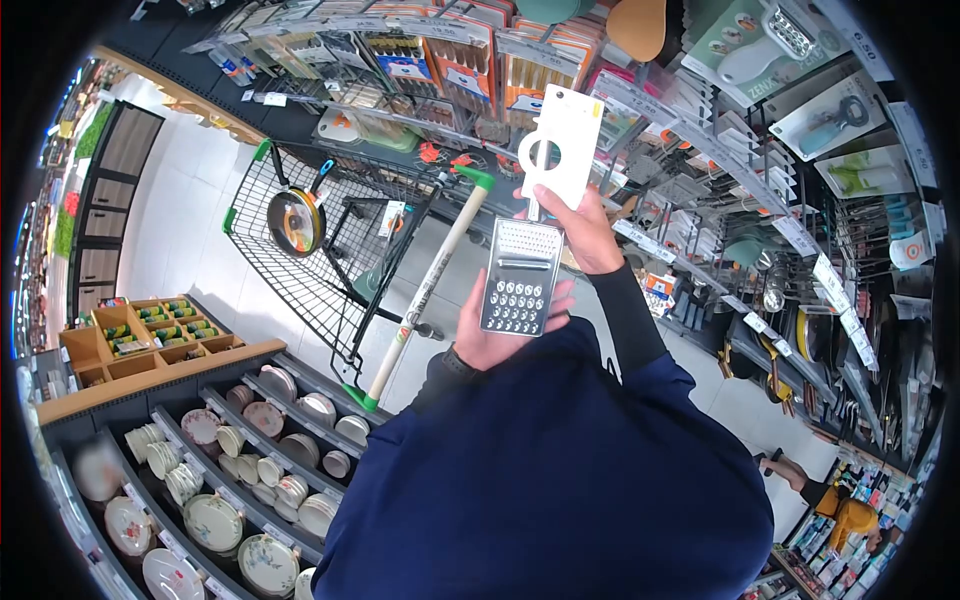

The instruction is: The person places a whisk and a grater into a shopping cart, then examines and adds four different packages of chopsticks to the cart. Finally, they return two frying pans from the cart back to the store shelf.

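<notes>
A flat metal grater [515,290] with a slot and rows of raised holes is held in front of my chest. My left hand [482,325] cradles it from below, its thumb on one side and fingertips showing past the other edge. My right hand [585,225] grips the grater's handle end together with the white backing card [578,135] attached to it, thumb across the card's lower part. The card has a round cut-out that shows part of the handle. Some fingers of both hands are hidden behind the grater and card.
A wire shopping cart [300,285] with a green-ended handle [425,290] stands to the left, a frying pan [296,222] inside. Shelves of plates [213,522] and cups lie lower left. Packaged utensils [850,115] hang ahead and right. Another person [850,515] is at lower right.
</notes>
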{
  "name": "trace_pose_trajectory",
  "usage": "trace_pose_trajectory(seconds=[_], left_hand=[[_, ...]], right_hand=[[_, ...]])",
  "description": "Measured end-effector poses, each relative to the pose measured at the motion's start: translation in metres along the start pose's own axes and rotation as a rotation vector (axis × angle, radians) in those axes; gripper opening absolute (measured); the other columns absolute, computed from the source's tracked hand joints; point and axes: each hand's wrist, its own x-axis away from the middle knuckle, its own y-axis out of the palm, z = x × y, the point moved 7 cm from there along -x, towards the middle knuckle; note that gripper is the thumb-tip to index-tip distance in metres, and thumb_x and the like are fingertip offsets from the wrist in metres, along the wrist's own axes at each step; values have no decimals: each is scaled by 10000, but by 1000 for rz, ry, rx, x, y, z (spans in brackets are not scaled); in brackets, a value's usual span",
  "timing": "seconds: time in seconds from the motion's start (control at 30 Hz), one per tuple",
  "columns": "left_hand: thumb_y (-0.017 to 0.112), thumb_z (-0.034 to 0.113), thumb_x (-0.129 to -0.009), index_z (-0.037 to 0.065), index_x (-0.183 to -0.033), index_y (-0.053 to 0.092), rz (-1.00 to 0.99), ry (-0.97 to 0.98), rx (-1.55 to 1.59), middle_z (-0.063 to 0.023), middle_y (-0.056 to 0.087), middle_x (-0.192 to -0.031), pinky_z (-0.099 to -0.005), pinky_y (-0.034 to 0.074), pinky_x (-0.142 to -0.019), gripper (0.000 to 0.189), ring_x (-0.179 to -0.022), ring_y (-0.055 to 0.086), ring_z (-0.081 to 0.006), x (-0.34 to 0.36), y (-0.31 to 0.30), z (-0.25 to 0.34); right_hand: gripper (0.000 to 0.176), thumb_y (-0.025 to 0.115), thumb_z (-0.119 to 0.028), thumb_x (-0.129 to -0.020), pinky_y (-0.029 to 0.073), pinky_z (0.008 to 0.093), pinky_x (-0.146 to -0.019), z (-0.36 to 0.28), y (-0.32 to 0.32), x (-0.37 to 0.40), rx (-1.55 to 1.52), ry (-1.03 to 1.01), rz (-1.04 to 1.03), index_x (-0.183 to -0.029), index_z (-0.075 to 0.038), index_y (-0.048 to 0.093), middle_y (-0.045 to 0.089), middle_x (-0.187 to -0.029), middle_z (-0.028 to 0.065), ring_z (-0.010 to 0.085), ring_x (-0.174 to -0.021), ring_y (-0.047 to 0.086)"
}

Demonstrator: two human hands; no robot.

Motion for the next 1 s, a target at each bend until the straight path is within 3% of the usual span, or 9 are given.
trace_pose_trajectory(seconds=[0.13,0.2,0.23,0.37,0.53,0.6,0.63,0.77,1.0], left_hand=[[329,603,-972,-49,-1431,345,13,-137,-43,-289,443,-1410,-503,440,-1017,797,-1192,555,-371,0,-21,-15],[389,557,-970,-38,-1430,356,-241,-109,50,-269,515,-1324,-452,527,-869,753,-1028,614,-325,0,-19,-11],[392,468,-989,-45,-1443,342,-30,-121,-32,-178,619,-1119,-327,524,-695,686,-763,601,-214,2,-36,-12],[433,285,-1039,39,-1419,397,-119,-120,-97,-30,529,-841,-202,363,-491,453,-558,433,-70,12,-39,-4],[489,351,-1021,88,-1394,406,-141,-54,-72,-2,507,-825,-207,365,-488,464,-549,425,-56,21,-39,4],[539,311,-1005,82,-1365,420,82,102,-335,3,554,-872,-205,447,-566,443,-629,508,-51,22,-50,20],[619,248,-962,68,-1336,443,341,184,-538,9,581,-890,-210,494,-663,451,-683,573,-65,25,-49,28],[654,89,-912,-16,-1259,494,315,365,-904,-62,646,-1108,-257,498,-865,397,-974,613,-93,25,-47,43],[659,83,-915,-24,-1191,554,337,420,-1093,-42,664,-1041,-241,500,-811,314,-913,601,-68,30,-43,41]], right_hand=[[380,571,-155,-979,584,326,-759,6,3,-1,-36,30,-14,-1307,8,470,652,-1105,152,194,-875,679],[385,563,-166,-985,583,331,-767,7,7,1,-46,38,-40,-1316,5,464,649,-1108,152,196,-885,679],[391,555,-178,-991,581,336,-775,8,9,2,-57,50,-60,-1325,2,458,647,-1111,153,198,-895,678],[383,555,-261,-999,570,334,-795,24,7,2,-99,82,-100,-1287,-17,488,659,-1053,125,221,-901,689],[517,475,-385,-1021,535,350,-864,57,5,5,-254,136,-180,-1415,-63,385,643,-1108,108,207,-981,650],[513,503,-371,-1017,468,350,-941,69,-2,5,-249,113,24,-1420,-85,361,576,-1234,102,212,-1124,590],[492,473,-374,-1029,411,360,-1000,75,-8,9,-193,150,122,-1420,-91,374,517,-1330,77,187,-1222,508],[433,448,-331,-1043,431,350,-990,60,-7,12,-271,76,86,-1363,-39,442,569,-1276,83,177,-1182,540],[371,442,-274,-1047,495,322,-918,48,0,12,-122,100,46,-1307,-21,523,630,-1201,84,173,-1038,640]])
